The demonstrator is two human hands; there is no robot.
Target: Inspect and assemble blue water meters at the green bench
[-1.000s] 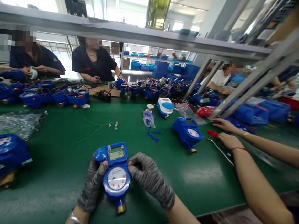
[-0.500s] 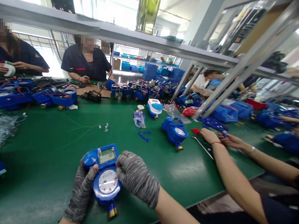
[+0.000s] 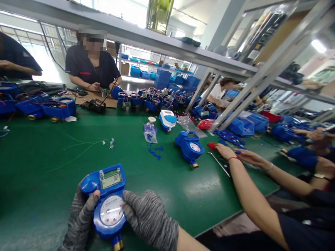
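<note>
A blue water meter (image 3: 106, 204) with a small display and a round dial lies on the green table (image 3: 49, 182) close to me. My left hand (image 3: 79, 223), in a grey knit glove, grips its left side with the thumb on the housing. My right hand (image 3: 148, 221), also gloved, holds its right side, fingertips against the dial rim. A brass fitting sticks out of the meter's near end.
A co-worker's bare arms (image 3: 246, 186) reach in from the right beside a red-handled screwdriver (image 3: 217, 157) and another blue meter (image 3: 189, 146). A white-blue meter (image 3: 167, 120), a small bag (image 3: 150, 133), thin wires (image 3: 87, 142) and rows of blue meters (image 3: 41, 106) lie farther back. People sit opposite.
The view has swung to the right, so the meter and both hands now sit lower and further left in the picture. My grip on the meter is the same.
</note>
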